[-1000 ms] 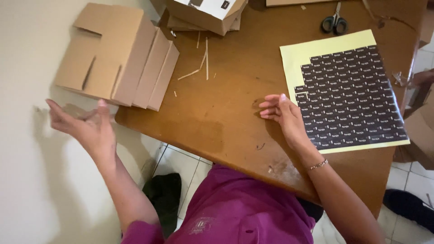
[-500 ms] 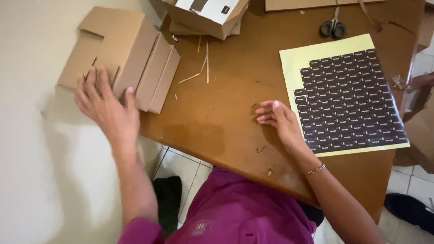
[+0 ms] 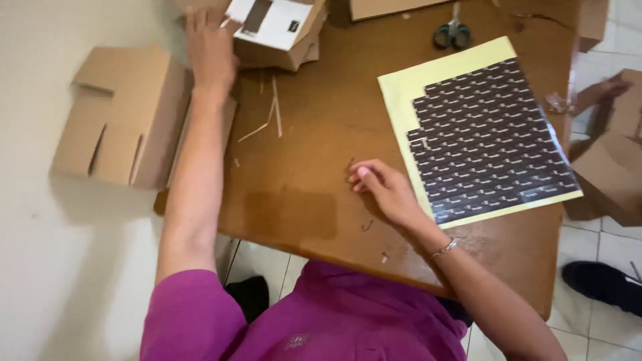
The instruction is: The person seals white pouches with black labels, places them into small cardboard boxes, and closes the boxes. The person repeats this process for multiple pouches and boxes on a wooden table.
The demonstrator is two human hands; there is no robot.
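Left hand (image 3: 210,50) now up at white-topped box (image 3: 274,27), fingers spread; right hand (image 3: 384,190) curled beside dark label sheet (image 3: 488,137).

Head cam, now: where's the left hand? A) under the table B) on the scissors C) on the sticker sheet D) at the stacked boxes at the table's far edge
D: the left hand reaches up to the stacked boxes, far from the scissors and sticker sheet.

Left hand (image 3: 210,50) moved from flat cardboard stack (image 3: 120,117) up to white-topped box (image 3: 274,27).
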